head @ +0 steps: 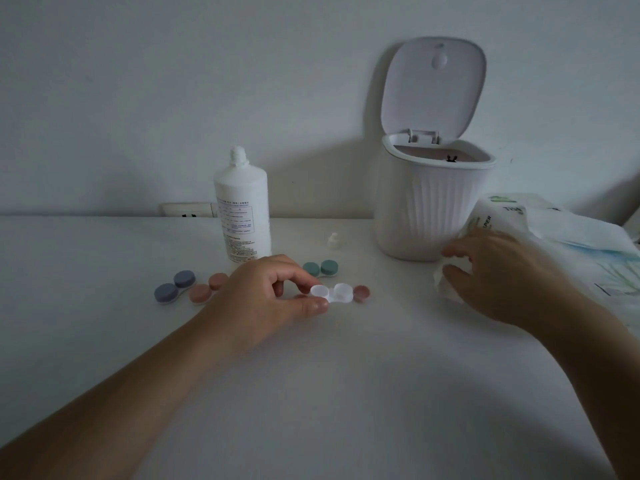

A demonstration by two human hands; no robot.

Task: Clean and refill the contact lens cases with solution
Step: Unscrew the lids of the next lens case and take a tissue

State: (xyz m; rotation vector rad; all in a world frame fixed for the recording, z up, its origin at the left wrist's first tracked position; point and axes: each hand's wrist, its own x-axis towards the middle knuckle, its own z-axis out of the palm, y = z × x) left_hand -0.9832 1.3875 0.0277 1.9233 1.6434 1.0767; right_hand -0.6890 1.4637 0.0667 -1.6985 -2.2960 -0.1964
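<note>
My left hand [266, 296] pinches the left end of an uncapped white lens case [334, 293] lying on the table. A loose dark pink cap [361, 293] lies right of that case. My right hand [498, 275] grips a crumpled white tissue [446, 282] beside the bin. The white solution bottle [242, 209] stands uncapped behind my left hand, and its small cap [334, 241] sits on the table to its right. A blue-capped case [175, 286], a pink-capped case [207, 288] and a green-capped case [320, 268] lie closed nearby.
A white ribbed bin [433, 209] with its lid [433, 88] raised stands at the back right. A pack of tissues [554, 233] lies at the right edge. A wall socket [188, 210] sits behind the table, left of the bottle.
</note>
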